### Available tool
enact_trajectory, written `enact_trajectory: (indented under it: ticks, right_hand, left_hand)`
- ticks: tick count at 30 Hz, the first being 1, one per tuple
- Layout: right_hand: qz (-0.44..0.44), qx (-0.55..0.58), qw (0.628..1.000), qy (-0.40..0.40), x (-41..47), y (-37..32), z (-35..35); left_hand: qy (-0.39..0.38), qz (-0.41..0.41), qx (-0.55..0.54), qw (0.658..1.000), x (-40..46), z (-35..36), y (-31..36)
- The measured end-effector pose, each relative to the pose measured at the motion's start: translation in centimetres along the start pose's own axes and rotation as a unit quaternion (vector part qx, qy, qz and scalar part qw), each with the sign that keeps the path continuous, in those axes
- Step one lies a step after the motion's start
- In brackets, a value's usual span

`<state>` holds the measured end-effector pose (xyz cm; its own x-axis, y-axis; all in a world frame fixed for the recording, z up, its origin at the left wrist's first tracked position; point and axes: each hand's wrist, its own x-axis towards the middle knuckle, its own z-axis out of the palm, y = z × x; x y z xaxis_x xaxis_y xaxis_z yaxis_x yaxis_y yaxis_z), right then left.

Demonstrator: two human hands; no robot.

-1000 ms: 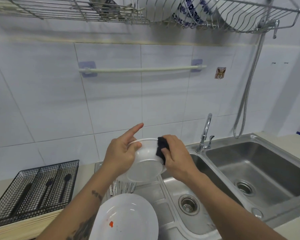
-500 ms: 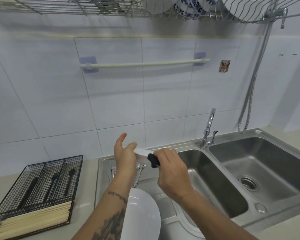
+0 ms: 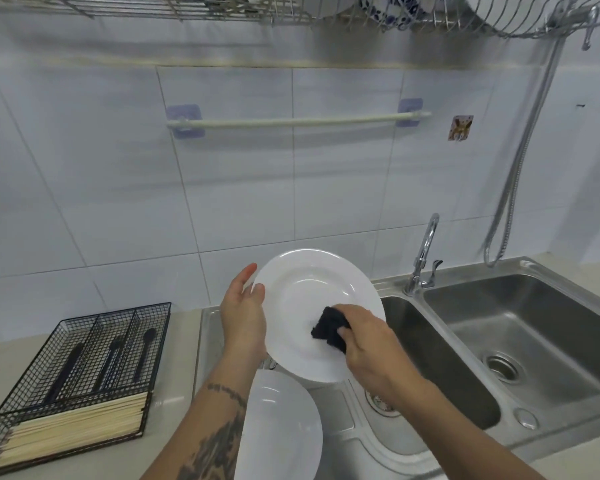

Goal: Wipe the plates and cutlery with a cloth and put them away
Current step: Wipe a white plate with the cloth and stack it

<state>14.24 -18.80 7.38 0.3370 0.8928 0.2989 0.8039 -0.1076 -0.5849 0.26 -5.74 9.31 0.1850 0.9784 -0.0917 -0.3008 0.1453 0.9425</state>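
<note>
A white plate [image 3: 302, 292] is held up over the sink's drainboard, its inner face turned toward me. My left hand [image 3: 243, 317] grips its left rim, thumb on the front and fingers behind. My right hand [image 3: 368, 341] pinches a black cloth [image 3: 329, 329] and presses it on the plate's lower right inside. A second white plate [image 3: 281, 431] lies below on the drainboard. Cutlery under the held plate is almost wholly hidden.
A black wire cutlery tray [image 3: 84, 368] with dark-handled utensils and wooden chopsticks sits on the counter at left. A double steel sink [image 3: 534, 341] with a tap [image 3: 425, 258] is at right. A wire dish rack [image 3: 395, 12] with plates hangs overhead. A towel rail [image 3: 298, 121] is on the wall.
The plate has been turned from edge-on to face me. My right hand with the cloth has moved from the rim onto the plate's inner surface.
</note>
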Motion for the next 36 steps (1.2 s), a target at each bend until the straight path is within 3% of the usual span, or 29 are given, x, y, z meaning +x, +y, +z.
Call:
enact_trajectory:
  ticks: [6,13,16,19,23,27,32,36]
  right_hand:
    - [-0.045,-0.01,0.998,0.04,0.6,-3.0,2.0]
    - [-0.004,-0.066,0.989,-0.133,-0.8,-2.9,1.2]
    - [-0.03,-0.074,0.975,-0.207,-0.8,-3.0,2.1]
    - [-0.063,-0.103,0.979,-0.166,0.9,-2.2,2.9]
    - [-0.046,-0.23,0.969,-0.073,3.6,1.0,2.2]
    - [-0.015,-0.314,0.947,-0.066,2.5,2.8,1.8]
    - [-0.05,-0.21,0.964,-0.155,-0.7,0.6,3.7]
    - [-0.096,-0.14,0.974,-0.153,0.8,-1.4,4.7]
  left_hand:
    - [-0.036,-0.025,-0.004,0.999,-1.6,1.5,-0.4]
    - [0.015,-0.038,-0.032,0.999,-1.2,0.1,0.2]
    - [-0.009,-0.038,-0.025,0.999,-1.5,0.3,0.1]
    - [-0.046,-0.046,-0.024,0.998,-2.0,1.1,0.0]
    - [-0.051,-0.052,-0.002,0.997,-2.0,0.8,0.1]
    - [-0.022,-0.039,-0.002,0.999,-1.7,-0.5,0.6]
    - [0.012,-0.03,-0.02,0.999,-1.1,-1.4,1.0]
    - [-0.008,-0.04,-0.025,0.999,-1.5,-1.1,0.7]
